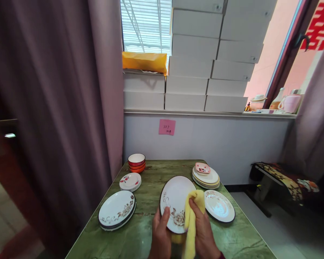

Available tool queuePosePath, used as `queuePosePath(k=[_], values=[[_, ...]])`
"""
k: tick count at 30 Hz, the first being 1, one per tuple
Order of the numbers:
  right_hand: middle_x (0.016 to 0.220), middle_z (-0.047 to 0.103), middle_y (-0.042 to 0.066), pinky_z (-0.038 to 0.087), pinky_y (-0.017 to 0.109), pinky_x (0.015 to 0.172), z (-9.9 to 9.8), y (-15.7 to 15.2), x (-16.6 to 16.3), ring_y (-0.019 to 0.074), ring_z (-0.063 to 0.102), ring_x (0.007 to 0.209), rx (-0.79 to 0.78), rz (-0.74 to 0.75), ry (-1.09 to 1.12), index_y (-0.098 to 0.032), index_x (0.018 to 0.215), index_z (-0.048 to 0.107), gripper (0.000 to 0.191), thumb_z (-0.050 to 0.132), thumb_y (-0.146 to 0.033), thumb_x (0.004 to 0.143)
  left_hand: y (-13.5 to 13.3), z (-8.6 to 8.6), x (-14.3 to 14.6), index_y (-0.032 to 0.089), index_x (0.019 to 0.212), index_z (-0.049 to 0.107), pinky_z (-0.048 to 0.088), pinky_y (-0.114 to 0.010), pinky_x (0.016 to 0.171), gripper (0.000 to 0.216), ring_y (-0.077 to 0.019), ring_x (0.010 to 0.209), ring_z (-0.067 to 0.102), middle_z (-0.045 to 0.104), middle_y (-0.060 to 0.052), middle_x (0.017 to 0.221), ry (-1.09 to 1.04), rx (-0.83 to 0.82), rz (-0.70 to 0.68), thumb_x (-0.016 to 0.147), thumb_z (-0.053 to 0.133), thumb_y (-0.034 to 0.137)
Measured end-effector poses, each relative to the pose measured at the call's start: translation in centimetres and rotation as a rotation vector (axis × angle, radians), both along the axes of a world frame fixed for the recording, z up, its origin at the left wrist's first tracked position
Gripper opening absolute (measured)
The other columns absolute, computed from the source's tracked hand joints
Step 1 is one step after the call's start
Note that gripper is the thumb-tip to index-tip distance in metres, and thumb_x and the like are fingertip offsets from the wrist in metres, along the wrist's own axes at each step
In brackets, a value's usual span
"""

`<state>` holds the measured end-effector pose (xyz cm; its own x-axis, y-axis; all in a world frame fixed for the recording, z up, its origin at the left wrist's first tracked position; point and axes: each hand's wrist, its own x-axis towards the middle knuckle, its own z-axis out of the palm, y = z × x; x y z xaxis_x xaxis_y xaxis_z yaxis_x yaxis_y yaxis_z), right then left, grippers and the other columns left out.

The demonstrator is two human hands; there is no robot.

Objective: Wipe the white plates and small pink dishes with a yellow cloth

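My left hand (161,233) grips the lower edge of a white plate (175,201) with a dark rim and a brown flower pattern, thumb on its face. The plate is tilted up over the green table (151,237). My right hand (203,232) is closed on a yellow cloth (192,212) and presses it against the plate's right side. The cloth hangs down between both hands.
On the table: a stack of dark-rimmed plates (116,209) at left, small flowered plates (130,181), red bowls (136,162), a plate stack with a small pink dish (206,177), one plate (219,205) at right. Curtain left, white boxes (194,68) on the sill, bench (283,180) right.
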<state>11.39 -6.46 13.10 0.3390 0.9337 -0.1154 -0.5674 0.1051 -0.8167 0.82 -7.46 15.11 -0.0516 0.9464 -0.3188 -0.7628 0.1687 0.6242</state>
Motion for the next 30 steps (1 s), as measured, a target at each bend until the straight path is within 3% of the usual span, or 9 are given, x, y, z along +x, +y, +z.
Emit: queuePosePath(k=[6, 10, 13, 17, 21, 23, 25, 27, 30], values=[[0.077, 0.071, 0.0, 0.049, 0.029, 0.06, 4.2, 0.6, 4.1, 0.02, 0.064, 0.065, -0.025, 0.282, -0.238, -0.017, 0.102, 0.063, 0.051, 0.084, -0.038, 0.061, 0.5, 2.5, -3.3, 0.009, 0.136, 0.055, 0.042, -0.051, 0.109, 0.056, -0.0353, 0.115, 0.065, 0.073, -0.018, 0.116, -0.07, 0.039, -0.419, 0.083, 0.068, 0.019], [0.076, 0.069, -0.001, 0.046, 0.027, 0.06, 5.5, 1.9, 4.2, 0.0178, 0.061, 0.066, 0.025, 0.384, -0.353, -0.017, 0.099, 0.064, 0.045, 0.083, -0.035, 0.061, 0.3, 2.4, -2.3, 0.007, 0.142, 0.048, 0.041, -0.056, 0.109, 0.06, -0.0374, 0.116, 0.064, 0.071, -0.022, 0.118, -0.127, -0.074, -0.29, 0.088, 0.062, 0.028], [0.076, 0.07, -0.001, 0.047, 0.027, 0.059, 3.8, 2.5, 1.3, 0.0181, 0.062, 0.065, 0.009, 0.277, -0.289, -0.017, 0.099, 0.062, 0.049, 0.083, -0.04, 0.061, 0.5, 1.8, -1.3, 0.012, 0.147, 0.043, 0.044, -0.055, 0.107, 0.063, -0.0371, 0.113, 0.066, 0.072, -0.021, 0.119, -0.207, -0.117, -0.098, 0.09, 0.059, 0.034], [0.084, 0.074, 0.003, 0.054, 0.034, 0.064, -1.2, 1.9, -4.5, 0.0257, 0.069, 0.074, -0.129, 0.018, -0.08, -0.018, 0.109, 0.059, 0.066, 0.08, -0.056, 0.059, 1.6, 1.1, -1.1, 0.013, 0.148, 0.042, 0.05, -0.047, 0.104, 0.065, -0.0336, 0.11, 0.068, 0.076, -0.017, 0.111, -0.267, -0.076, 0.097, 0.09, 0.06, 0.038], [0.094, 0.076, 0.008, 0.056, 0.038, 0.081, -4.5, 0.5, -6.3, 0.0307, 0.07, 0.092, -0.116, 0.118, -0.132, -0.016, 0.108, 0.062, 0.074, 0.086, -0.058, 0.051, 2.9, 1.2, -2.9, 0.012, 0.142, 0.05, 0.05, -0.044, 0.104, 0.06, -0.0316, 0.109, 0.069, 0.076, -0.016, 0.109, -0.226, -0.06, 0.176, 0.091, 0.056, 0.043], [0.094, 0.076, 0.01, 0.056, 0.041, 0.081, -4.3, -0.2, -4.7, 0.0322, 0.071, 0.09, -0.093, 0.214, -0.175, -0.014, 0.108, 0.063, 0.077, 0.085, -0.061, 0.052, 3.4, 1.4, -4.5, 0.013, 0.142, 0.05, 0.049, -0.046, 0.105, 0.058, -0.0314, 0.109, 0.069, 0.076, -0.016, 0.111, -0.195, -0.045, 0.19, 0.091, 0.056, 0.04], [0.097, 0.075, 0.011, 0.056, 0.042, 0.078, -2.9, -0.6, -2.2, 0.0326, 0.071, 0.088, -0.087, 0.174, -0.21, -0.013, 0.115, 0.061, 0.08, 0.081, -0.065, 0.056, 3.7, 1.1, -6.0, 0.018, 0.145, 0.047, 0.048, -0.048, 0.105, 0.057, -0.0304, 0.109, 0.069, 0.075, -0.014, 0.113, -0.15, -0.067, 0.222, 0.091, 0.058, 0.032], [0.108, 0.073, 0.011, 0.056, 0.039, 0.08, -0.9, -0.9, 0.4, 0.0312, 0.07, 0.093, -0.092, -0.032, -0.306, -0.015, 0.132, 0.053, 0.084, 0.072, -0.067, 0.069, 3.8, 0.4, -6.8, 0.022, 0.148, 0.041, 0.048, -0.05, 0.104, 0.061, -0.0296, 0.11, 0.069, 0.075, -0.012, 0.115, -0.11, -0.12, 0.233, 0.09, 0.058, 0.025], [0.135, 0.06, 0.012, 0.051, 0.039, 0.093, 0.9, -1.1, 2.1, 0.0298, 0.061, 0.116, 0.042, -0.333, -0.569, -0.019, 0.151, 0.031, 0.08, 0.055, -0.062, 0.087, 3.8, -0.9, -6.2, 0.022, 0.149, 0.04, 0.048, -0.052, 0.104, 0.062, -0.0316, 0.112, 0.067, 0.074, -0.013, 0.117, -0.136, -0.167, 0.103, 0.09, 0.057, 0.03]])
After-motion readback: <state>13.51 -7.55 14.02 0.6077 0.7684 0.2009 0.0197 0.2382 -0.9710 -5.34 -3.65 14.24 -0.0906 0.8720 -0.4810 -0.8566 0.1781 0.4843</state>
